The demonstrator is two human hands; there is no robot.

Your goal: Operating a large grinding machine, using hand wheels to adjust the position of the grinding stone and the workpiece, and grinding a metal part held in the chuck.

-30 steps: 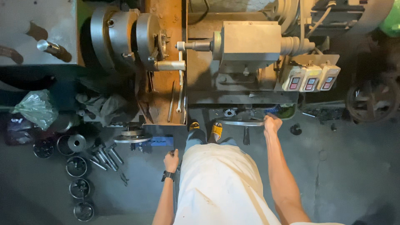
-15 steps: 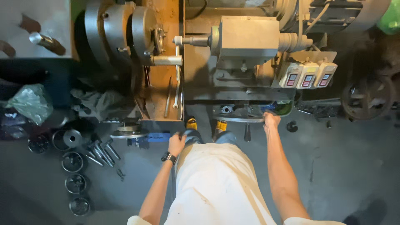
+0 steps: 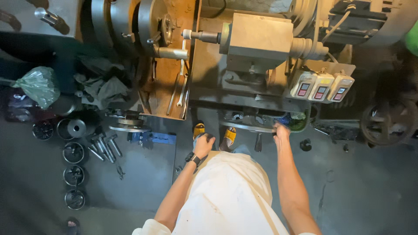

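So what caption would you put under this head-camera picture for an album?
Seen from above: a person at a lathe, right hand on its handwheel, left hand held near the waist.

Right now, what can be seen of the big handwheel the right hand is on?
The handwheel is a large grey metal ring, seen nearly edge-on as a thin pale arc at the front of the lathe, below the row of three switch boxes. It looks worn and dull. The right hand grips its right end, fingers closed over the rim. Its hub and spokes are mostly in shadow. The yellow sandals stand just below it.
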